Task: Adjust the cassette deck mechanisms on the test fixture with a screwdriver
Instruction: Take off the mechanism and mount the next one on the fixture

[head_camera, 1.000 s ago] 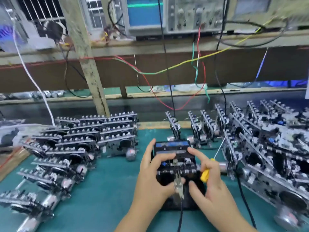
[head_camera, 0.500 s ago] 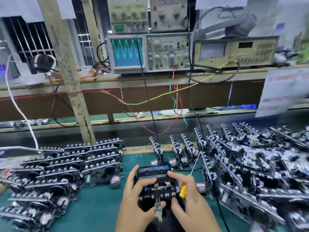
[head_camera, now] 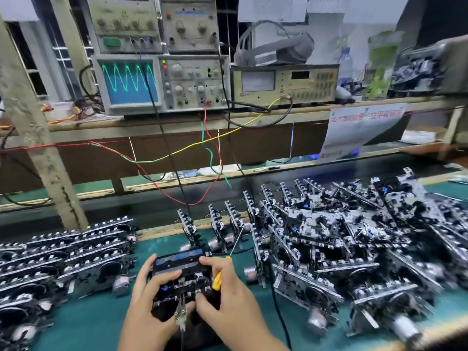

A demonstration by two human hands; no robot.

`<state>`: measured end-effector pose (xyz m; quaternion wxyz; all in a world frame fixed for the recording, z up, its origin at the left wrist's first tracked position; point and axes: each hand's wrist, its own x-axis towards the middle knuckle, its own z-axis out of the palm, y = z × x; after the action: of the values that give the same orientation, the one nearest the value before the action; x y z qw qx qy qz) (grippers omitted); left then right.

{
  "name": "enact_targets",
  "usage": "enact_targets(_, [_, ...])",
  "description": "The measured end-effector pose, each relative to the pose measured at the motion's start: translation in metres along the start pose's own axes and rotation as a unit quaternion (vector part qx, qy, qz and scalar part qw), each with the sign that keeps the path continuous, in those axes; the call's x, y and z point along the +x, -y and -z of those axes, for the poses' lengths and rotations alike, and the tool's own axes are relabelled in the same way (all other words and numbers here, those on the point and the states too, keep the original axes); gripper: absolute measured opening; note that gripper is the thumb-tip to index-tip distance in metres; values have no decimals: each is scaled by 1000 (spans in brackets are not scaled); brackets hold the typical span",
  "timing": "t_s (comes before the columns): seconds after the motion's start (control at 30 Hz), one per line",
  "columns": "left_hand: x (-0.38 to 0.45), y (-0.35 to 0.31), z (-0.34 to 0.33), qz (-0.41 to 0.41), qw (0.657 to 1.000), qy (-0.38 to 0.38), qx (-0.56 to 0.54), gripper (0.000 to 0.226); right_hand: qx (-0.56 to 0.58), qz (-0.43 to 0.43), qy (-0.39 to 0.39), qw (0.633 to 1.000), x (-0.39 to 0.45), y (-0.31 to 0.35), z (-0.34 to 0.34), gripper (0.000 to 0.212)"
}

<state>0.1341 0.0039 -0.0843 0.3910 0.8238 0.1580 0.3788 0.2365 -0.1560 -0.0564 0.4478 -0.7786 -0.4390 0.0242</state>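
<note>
A black cassette deck mechanism (head_camera: 181, 274) with a blue-labelled cassette sits on a dark test fixture (head_camera: 200, 333) low in the middle of the head view. My left hand (head_camera: 147, 300) grips its left side, the thumb lying across the top. My right hand (head_camera: 222, 297) holds its right side and keeps a yellow-handled screwdriver (head_camera: 217, 281) tucked in the fingers, the thin shaft pointing up and away to the right. A metal clip with a cable (head_camera: 181, 316) is attached at the mechanism's near edge between my thumbs.
Rows of mechanisms (head_camera: 65, 259) are stacked at the left, and a large pile (head_camera: 342, 239) lies at the right on the green mat (head_camera: 88, 323). On the shelf behind stand an oscilloscope (head_camera: 141, 82) showing a green wave and other instruments. Coloured wires (head_camera: 177, 153) hang down.
The camera has tilted up, bringing the oscilloscope and shelf instruments into view. Both hands keep the same hold on the mechanism and the screwdriver.
</note>
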Motion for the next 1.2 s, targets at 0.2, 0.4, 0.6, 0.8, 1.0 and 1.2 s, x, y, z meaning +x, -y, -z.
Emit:
enact_targets(0.2, [-3, 3, -2, 20, 1000, 14, -8, 68, 8, 0, -2, 1000, 1, -4, -3, 50])
enact_targets(0.4, [0, 1, -3, 19, 1000, 21, 1, 68, 10, 1, -7, 1000, 1, -7, -5, 50])
enact_targets(0.6, [-1, 2, -3, 10, 1000, 18, 4, 68, 15, -5, -7, 1000, 2, -8, -6, 49])
enact_targets(0.8, [-3, -2, -2, 6, 1000, 23, -9, 67, 16, -1, -17, 1000, 0, -8, -7, 50])
enact_targets(1.0, [-4, -7, -2, 14, 1000, 23, -15, 65, 22, 2, -24, 999, 1, -10, -8, 49])
enact_targets(1.2, [-4, -8, -2, 19, 999, 27, -17, 67, 26, -1, -25, 999, 1, -10, -7, 50])
